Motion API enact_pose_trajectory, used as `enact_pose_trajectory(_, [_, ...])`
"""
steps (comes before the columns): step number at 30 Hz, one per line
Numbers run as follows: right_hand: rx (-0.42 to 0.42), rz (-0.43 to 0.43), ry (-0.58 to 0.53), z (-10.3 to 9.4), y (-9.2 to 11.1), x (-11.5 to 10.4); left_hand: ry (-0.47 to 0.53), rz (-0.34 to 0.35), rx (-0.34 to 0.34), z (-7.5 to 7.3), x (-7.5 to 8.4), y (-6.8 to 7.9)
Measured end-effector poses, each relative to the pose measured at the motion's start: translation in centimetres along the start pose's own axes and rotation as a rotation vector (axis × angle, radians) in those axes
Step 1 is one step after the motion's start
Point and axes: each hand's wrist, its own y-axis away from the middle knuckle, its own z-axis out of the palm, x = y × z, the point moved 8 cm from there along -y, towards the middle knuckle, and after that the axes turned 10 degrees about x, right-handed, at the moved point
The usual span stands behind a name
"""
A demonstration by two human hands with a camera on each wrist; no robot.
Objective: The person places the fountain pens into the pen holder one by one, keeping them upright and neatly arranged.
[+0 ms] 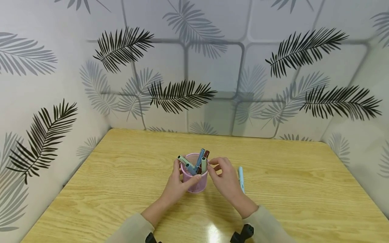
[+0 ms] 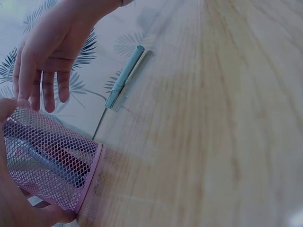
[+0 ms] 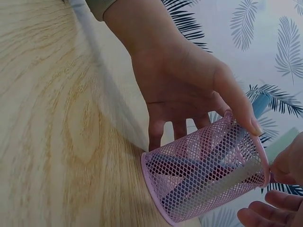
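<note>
A pink mesh pen holder [image 1: 197, 186] stands upright on the wooden table, with several pens leaning inside it. Among them are blue pens [image 1: 199, 160], a pale green pen [image 1: 204, 164] and a dark red one [image 1: 206, 154]. My left hand [image 1: 177, 185] grips the holder from its left side, thumb across the near rim; the right wrist view shows this left hand [image 3: 182, 78] with fingers behind the mesh. At the right rim, my right hand [image 1: 224, 179] pinches the edge between thumb and forefinger, while its other fingers [image 2: 49, 90] hang loose.
Apart from the holder, a light blue pen [image 1: 241, 179] lies on the table [image 1: 304, 189] just right of my right hand. Leaf-patterned wall covering [image 1: 212, 67] rises behind the table's back edge and along both sides.
</note>
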Motion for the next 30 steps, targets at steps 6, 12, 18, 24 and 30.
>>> enact_pose_trajectory(6, [-0.02, 0.021, 0.005, -0.4, 0.5, 0.4, -0.013, -0.001, 0.008, -0.1, 0.1, 0.0])
enact_pose_trajectory(12, [-0.03, 0.036, 0.028, -0.8, 0.8, 1.2, -0.019, -0.011, 0.01, -0.1, 0.0, 0.0])
enact_pose_trajectory(18, [-0.027, 0.049, 0.035, -1.5, 0.9, 2.0, -0.006, 0.001, 0.016, 0.1, -1.4, -0.6])
enact_pose_trajectory(24, [-0.032, 0.089, 0.06, -2.5, 1.1, 2.9, -0.01, -0.001, 0.028, 0.2, -3.2, -1.1])
enact_pose_trajectory(30, [-0.045, 0.096, 0.094, -3.3, 1.5, 3.7, -0.005, -0.017, 0.019, 0.2, -3.0, -0.9])
